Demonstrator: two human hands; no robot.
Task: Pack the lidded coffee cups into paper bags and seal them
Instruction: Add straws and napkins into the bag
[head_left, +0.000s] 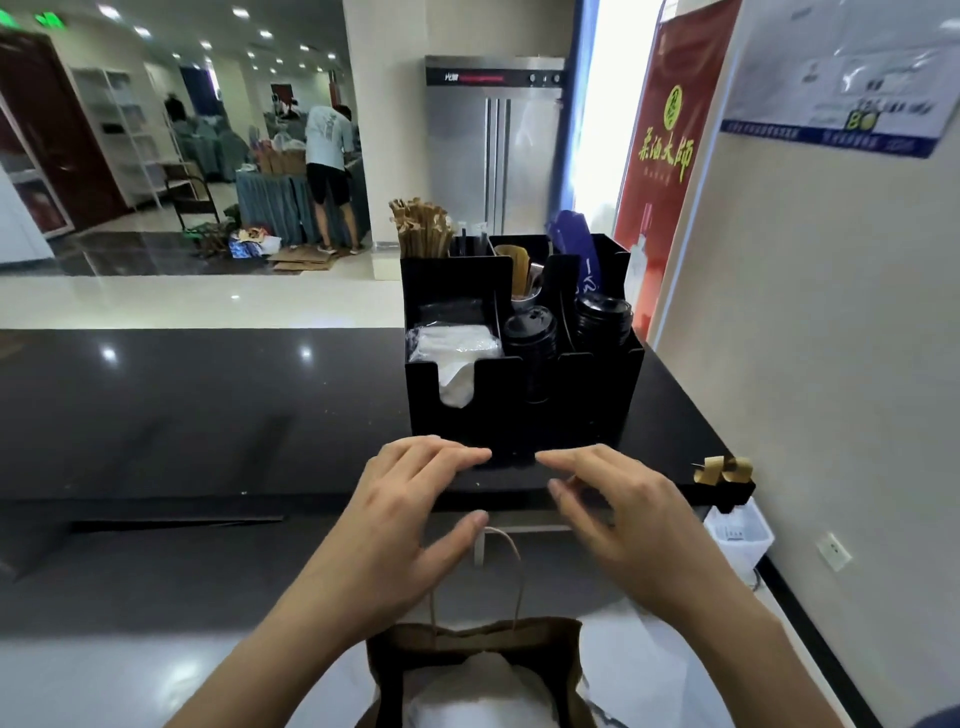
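Both hands are raised in front of the black organiser (524, 364) on the dark worktop (208, 405). The left hand (400, 519) and the right hand (623, 514) have relaxed, spread fingers and hold nothing I can make out; something thin may sit near the right fingers, but it is too small to tell. Below them stands a brown paper bag (467, 654), its lower part cut off by the frame edge. Its twine handle (511, 566) rises behind the left hand. Something white (483, 686) fills the bag; blur hides whether it is a cup. Black lids (602, 322) are stacked in the organiser's right-hand compartments.
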